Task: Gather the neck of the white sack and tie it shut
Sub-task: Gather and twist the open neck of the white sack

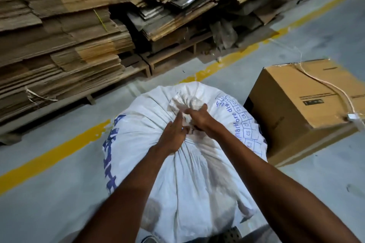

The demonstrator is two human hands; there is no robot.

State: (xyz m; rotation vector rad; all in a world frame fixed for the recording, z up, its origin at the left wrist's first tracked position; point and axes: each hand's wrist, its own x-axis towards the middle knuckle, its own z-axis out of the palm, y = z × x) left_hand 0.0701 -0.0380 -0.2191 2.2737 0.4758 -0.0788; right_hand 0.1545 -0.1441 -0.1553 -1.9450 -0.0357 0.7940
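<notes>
A full white sack (pixel 150 144) with blue printing stands on the floor right below me. Its neck (pixel 185 102) is bunched into a puckered knot of fabric at the top. My left hand (pixel 172 138) presses on the gathered folds just below the neck, fingers pinching fabric. My right hand (pixel 197 117) is closed around the bunched neck from the right side. Whether a string is in either hand is hidden by the fingers and blur.
A closed cardboard box (pixel 296 108) with a loose cord on top stands close to the sack's right. Stacks of flattened cardboard (pixel 59 35) on wooden pallets fill the back and left. A yellow floor line (pixel 59 152) runs diagonally behind the sack.
</notes>
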